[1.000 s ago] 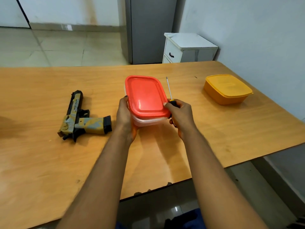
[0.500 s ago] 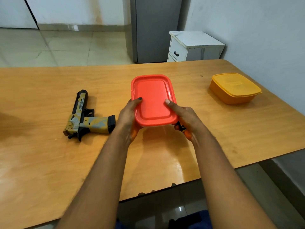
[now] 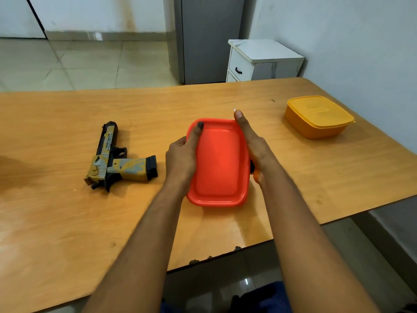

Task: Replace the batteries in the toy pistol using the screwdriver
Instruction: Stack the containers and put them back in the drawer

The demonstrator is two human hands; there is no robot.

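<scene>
A toy pistol [image 3: 117, 163] in yellow, grey and black lies on its side on the wooden table [image 3: 67, 222], left of my hands. Between my hands is a box with a red lid [image 3: 218, 163]; its base is hidden under the lid. My left hand [image 3: 180, 157] grips the lid's left edge with the thumb on top. Along the right edge lies my right hand [image 3: 255, 143], index finger stretched out, holding the screwdriver [image 3: 254, 171]. The black and orange handle shows under the palm and the metal tip pokes out past the fingertip.
An orange lidded box [image 3: 316, 118] stands at the table's right, near the wall. Behind the table are a white bedside cabinet [image 3: 264, 59] and a grey fridge [image 3: 209, 39]. The table's front edge runs just under my forearms.
The red lid has tipped up toward me and now hides the clear base. Both hands slid forward along its sides. The screwdriver went from beside the box to tucked under my right palm.
</scene>
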